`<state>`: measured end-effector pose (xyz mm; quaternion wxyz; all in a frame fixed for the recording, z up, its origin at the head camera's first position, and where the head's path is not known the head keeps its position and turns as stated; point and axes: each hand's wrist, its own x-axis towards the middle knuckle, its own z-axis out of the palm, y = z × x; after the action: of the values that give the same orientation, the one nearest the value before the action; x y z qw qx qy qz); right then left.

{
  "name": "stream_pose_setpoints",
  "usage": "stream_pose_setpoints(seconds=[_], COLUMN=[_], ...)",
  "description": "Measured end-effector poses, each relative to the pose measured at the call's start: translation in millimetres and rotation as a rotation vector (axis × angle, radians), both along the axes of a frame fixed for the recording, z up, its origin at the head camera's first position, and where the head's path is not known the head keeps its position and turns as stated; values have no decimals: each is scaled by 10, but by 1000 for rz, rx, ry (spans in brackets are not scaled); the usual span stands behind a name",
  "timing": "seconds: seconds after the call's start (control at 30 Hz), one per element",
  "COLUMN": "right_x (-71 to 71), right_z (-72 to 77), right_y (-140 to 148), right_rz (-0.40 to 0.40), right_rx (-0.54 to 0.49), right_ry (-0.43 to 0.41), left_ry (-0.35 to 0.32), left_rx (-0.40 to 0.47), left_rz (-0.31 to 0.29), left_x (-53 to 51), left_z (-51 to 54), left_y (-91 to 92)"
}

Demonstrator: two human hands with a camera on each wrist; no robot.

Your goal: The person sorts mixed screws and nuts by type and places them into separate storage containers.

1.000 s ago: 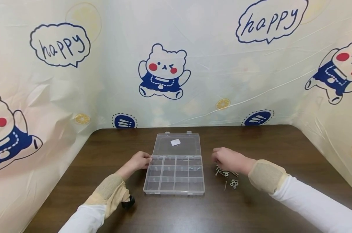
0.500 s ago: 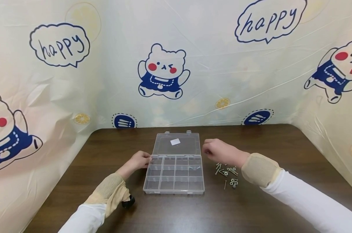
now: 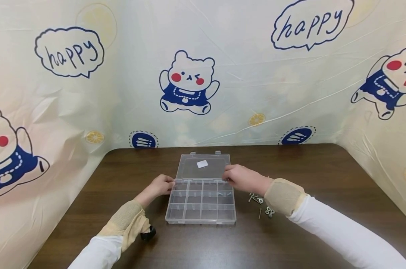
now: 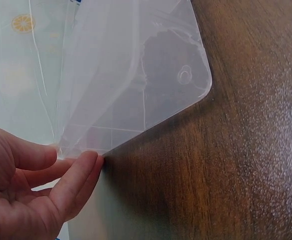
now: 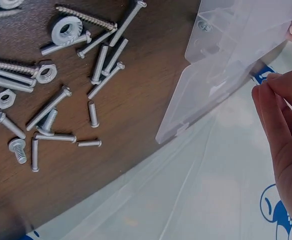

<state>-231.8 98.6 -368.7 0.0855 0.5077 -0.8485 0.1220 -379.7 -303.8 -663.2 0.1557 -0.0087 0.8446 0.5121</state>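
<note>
A clear plastic divided box (image 3: 200, 222) lies with its lid (image 3: 189, 168) folded back on the table. My left hand (image 3: 161, 185) pinches its left side near the hinge, thumb and fingertips (image 4: 88, 162) meeting at the corner. Over the rear right compartment hovers my right hand (image 3: 244, 178). Its thumb and fingertips (image 5: 266, 92) are pinched together around something too small to make out. A few small screws (image 3: 224, 194) lie in the middle compartment of the right column. To the right of the box, loose screws (image 3: 255, 199) and nuts (image 3: 268, 211) are scattered, partly hidden by my right wrist.
Both stand on a dark wooden table (image 3: 203, 246), with a patterned cloth (image 3: 236, 86) hanging behind and at the sides. A white label (image 3: 202, 164) sits on the lid. A black strap piece (image 3: 147, 233) hangs under my left wrist.
My right hand has moved left from over the loose screws to the rear right part of the box, lowering a little at the end. My left hand has stayed at the box's corner.
</note>
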Motion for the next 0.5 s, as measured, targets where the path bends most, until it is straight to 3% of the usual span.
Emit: stream_pose_setpoints(seconds=[0.13, 0.27, 0.33, 0.43, 0.47, 0.5], right_x=[4, 19, 22, 21, 20, 17], right_z=[12, 47, 53, 49, 47, 39], right_y=[-11, 9, 30, 81, 104, 129], right_rz=[-27, -58, -65, -61, -55, -51], right_rx=[50, 104, 122, 146, 155, 163], right_ry=[15, 18, 20, 28, 30, 32], left_ry=[-9, 1, 10, 30, 43, 50], left_rx=[23, 47, 33, 8, 0, -18], left_rz=[-14, -39, -44, -61, -75, -87], left_x=[-47, 37, 155, 394, 578, 669], left_z=[-80, 50, 234, 615, 889, 1036], left_y=[-48, -26, 48, 207, 313, 378])
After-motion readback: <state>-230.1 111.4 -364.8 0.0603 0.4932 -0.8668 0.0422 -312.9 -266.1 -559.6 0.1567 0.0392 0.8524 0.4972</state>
